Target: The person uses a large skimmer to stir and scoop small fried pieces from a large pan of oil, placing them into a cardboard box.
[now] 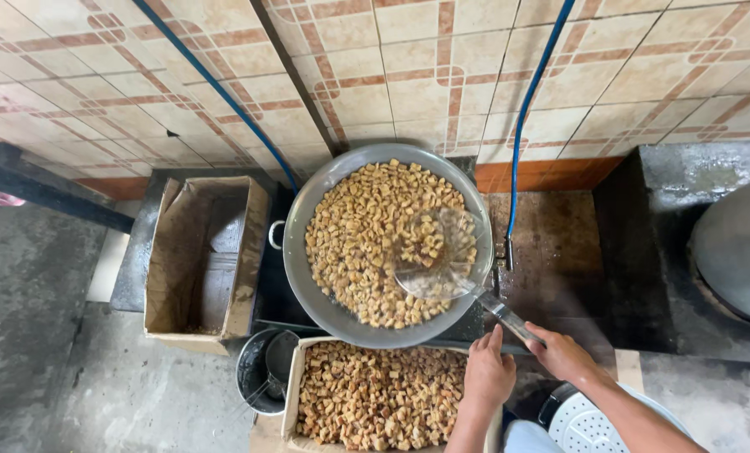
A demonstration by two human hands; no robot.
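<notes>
A wide grey metal pan [308, 277] stands above both hands, well ahead of them, and it is full of small golden fried cubes [358, 243]. A round mesh skimmer [436, 256] lies in the right part of the pan, over the cubes, with some cubes seen through its net. Its long metal handle [500, 312] runs down and to the right, into the right hand [563, 354]. This hand is closed around the end of the handle.

Far to the left of the hands stands an open brown cardboard box [169, 277], rectangular and almost empty, without any label that I can see. A second cardboard box [289, 403], also open, is just under the pan and directly to the left of the left hand [488, 376]. It is filled with darker brown cubes [375, 394]. The left hand rests on the right edge of this box with the fingers bent; I cannot tell if it holds something.

Left of this box, a small dark bucket [253, 377] stands on the floor. Below the right hand there is a white perforated round thing [584, 428]. Two blue hoses [526, 109] hang on the tiled wall [391, 67] beyond the pan.
</notes>
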